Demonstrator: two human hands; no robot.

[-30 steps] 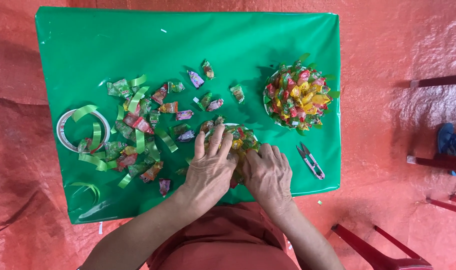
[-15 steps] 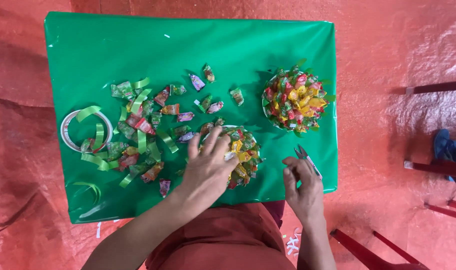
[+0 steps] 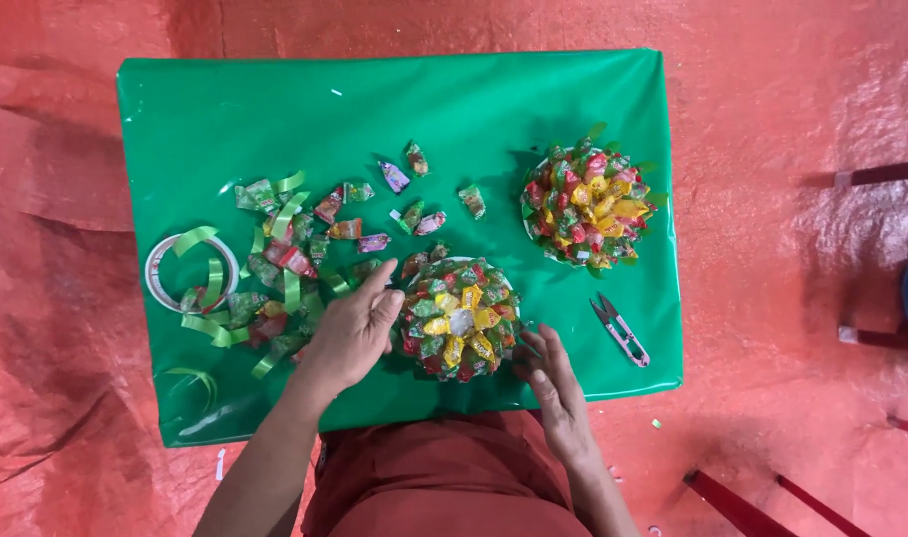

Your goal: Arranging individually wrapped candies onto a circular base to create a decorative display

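Observation:
A round dome of wrapped candies in red, green and yellow, with a white centre, lies near the front edge of the green table. My left hand rests on the table against the dome's left side, fingers curled toward it. My right hand lies flat at the front edge, just right of the dome, fingers apart and holding nothing. A second, fuller candy dome sits at the right.
Loose wrapped candies and green ribbon strips are scattered left of centre. A tape roll lies at the far left. Small snips lie right of my right hand. Red sheeting covers the floor around the table.
Both hands covered the near candy dome a second ago. My right hand has come off it toward the front right edge, and my left hand has slid to its left side, uncovering the dome.

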